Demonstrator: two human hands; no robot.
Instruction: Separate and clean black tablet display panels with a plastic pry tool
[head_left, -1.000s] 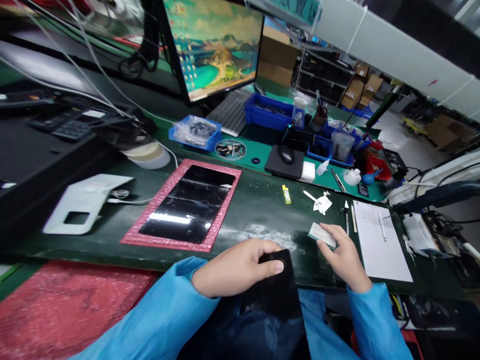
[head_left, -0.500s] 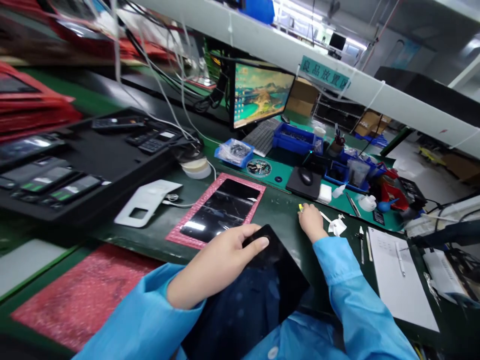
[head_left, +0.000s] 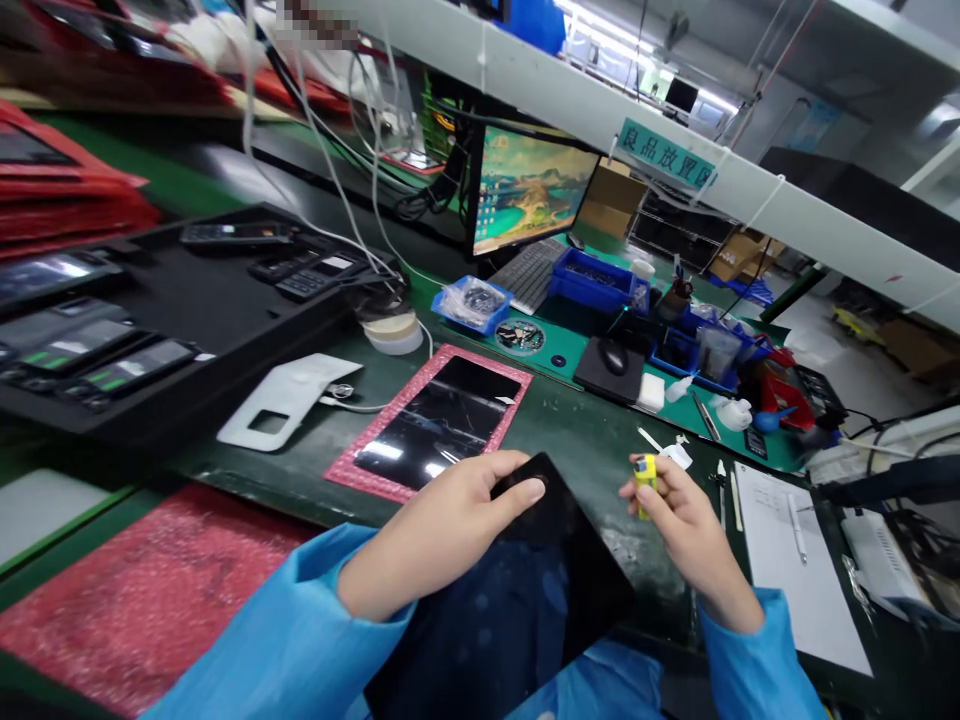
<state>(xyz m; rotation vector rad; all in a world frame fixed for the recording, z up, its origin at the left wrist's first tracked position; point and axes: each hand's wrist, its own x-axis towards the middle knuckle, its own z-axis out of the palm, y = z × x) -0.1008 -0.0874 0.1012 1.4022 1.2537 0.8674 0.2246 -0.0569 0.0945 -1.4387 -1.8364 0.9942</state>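
My left hand [head_left: 442, 530] grips the top corner of a black glass-fronted tablet panel [head_left: 562, 530], which tilts up from my lap towards the bench edge. My right hand [head_left: 686, 520] holds a small yellow lighter [head_left: 646, 485] between fingers and thumb, just above the green bench mat [head_left: 577, 420]. A crumpled white scrap [head_left: 679, 457] lies just beyond my right fingers. The lower part of the panel sits in shadow against my blue sleeves.
A second black panel [head_left: 439, 425] lies on pink bubble wrap, beside a white plastic holder [head_left: 289, 400]. A black foam tray [head_left: 150, 330] holds several phones at left. Paper with a pen [head_left: 795, 560] lies right; blue bins [head_left: 592, 280] stand behind.
The yellow lighter has left the bench and is now in my right hand. The pale strip held there a second ago no longer shows. My head has turned left, and the left hand still grips the panel.
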